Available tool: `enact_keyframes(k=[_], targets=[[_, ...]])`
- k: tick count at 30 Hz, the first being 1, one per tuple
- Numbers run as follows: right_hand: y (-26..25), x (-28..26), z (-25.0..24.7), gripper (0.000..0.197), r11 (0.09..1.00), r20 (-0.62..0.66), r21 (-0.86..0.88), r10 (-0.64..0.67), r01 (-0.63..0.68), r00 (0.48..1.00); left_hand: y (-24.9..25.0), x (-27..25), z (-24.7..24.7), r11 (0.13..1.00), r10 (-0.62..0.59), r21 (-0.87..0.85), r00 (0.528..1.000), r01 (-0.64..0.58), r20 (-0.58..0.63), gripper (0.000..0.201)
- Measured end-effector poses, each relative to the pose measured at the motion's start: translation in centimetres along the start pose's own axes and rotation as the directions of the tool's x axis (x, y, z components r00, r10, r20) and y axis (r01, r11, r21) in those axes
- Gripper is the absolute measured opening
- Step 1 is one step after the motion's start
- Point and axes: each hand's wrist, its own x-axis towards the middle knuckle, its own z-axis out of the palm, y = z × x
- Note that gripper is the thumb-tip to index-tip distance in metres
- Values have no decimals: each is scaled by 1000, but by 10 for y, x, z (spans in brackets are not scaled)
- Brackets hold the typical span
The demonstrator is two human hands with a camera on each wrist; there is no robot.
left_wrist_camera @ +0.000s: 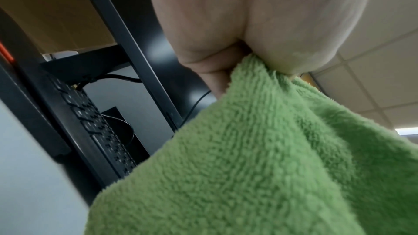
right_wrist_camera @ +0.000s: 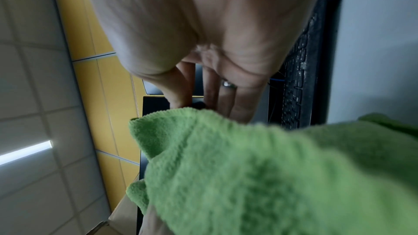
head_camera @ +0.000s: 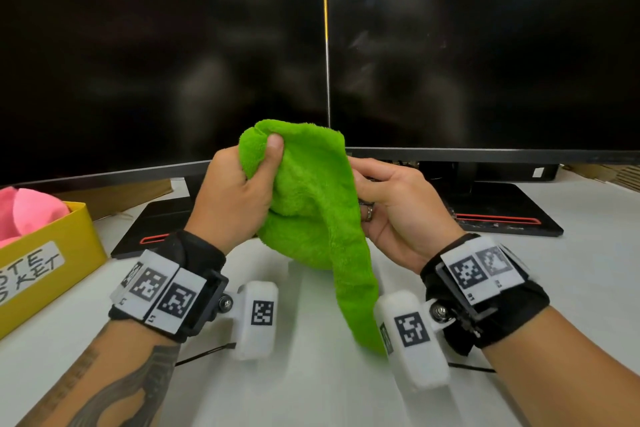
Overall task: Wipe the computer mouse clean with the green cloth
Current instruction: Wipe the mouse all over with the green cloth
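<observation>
Above the white tabletop [head_camera: 311,392], in front of two dark monitors [head_camera: 162,55], the green cloth [head_camera: 311,204] is held up between both hands. The left hand [head_camera: 239,194] is closed around the upper bunch of the cloth, with the thumb pressed into the pile; the left wrist view shows the fabric pinched between curled fingers [left_wrist_camera: 217,78]. The right hand [head_camera: 391,208] is curled against the cloth's right side, a ring [head_camera: 368,211] being worn on one finger. A small dark object is glimpsed between its fingertips in the right wrist view, but whether this is the computer mouse cannot be told, as the cloth covers it. A tail of cloth hangs down between the wrists. At the left edge, a yellow box [head_camera: 52,253] holding pink fabric [head_camera: 27,211] is seen.
</observation>
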Motion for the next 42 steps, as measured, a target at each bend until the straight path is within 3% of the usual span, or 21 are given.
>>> enact_keyframes(k=[6, 10, 16, 21, 23, 26, 28, 31, 34, 36, 42], targets=[[-1, 0, -1, 32, 1000, 9, -20, 7, -6, 1000, 5, 0, -1, 990, -85, -110, 996, 86, 18, 38], [0, -7, 3, 33, 990, 43, -119, -75, 80, 996, 9, -2, 6, 967, -136, -203, 985, 154, 103, 25], [2, -9, 8, 44, 972, 50, -206, -101, 109, 994, 6, -1, 10, 921, -261, -316, 964, 230, -57, 20], [4, -5, 4, 30, 969, 17, -232, -85, 87, 996, 10, -1, 15, 894, -335, -365, 929, 260, -156, 29], [4, -2, 2, 30, 974, -10, -216, -71, 67, 997, 9, -1, 14, 874, -364, -383, 925, 299, -109, 30], [4, 2, -3, 30, 988, -60, -150, -41, 31, 997, 8, -2, 13, 802, -373, -472, 924, 366, 81, 31], [3, 4, -7, 32, 993, -75, -115, -24, 15, 997, 8, -3, 11, 760, -318, -516, 918, 396, 236, 46], [4, 6, -8, 31, 998, -95, -48, -30, 26, 995, 4, -5, 11, 821, -166, -466, 918, 331, 360, 55], [9, 5, -1, 27, 999, -64, -2, -48, 48, 997, 3, -6, 16, 886, -132, -405, 960, 226, 248, 36], [12, 5, 1, 32, 999, 4, 8, -48, 48, 999, 6, -6, 17, 889, -156, -409, 977, 204, 148, 34], [10, -4, 3, 58, 998, 209, 20, -69, 66, 976, 4, 1, 11, 861, -319, -417, 948, 291, 4, 55]])
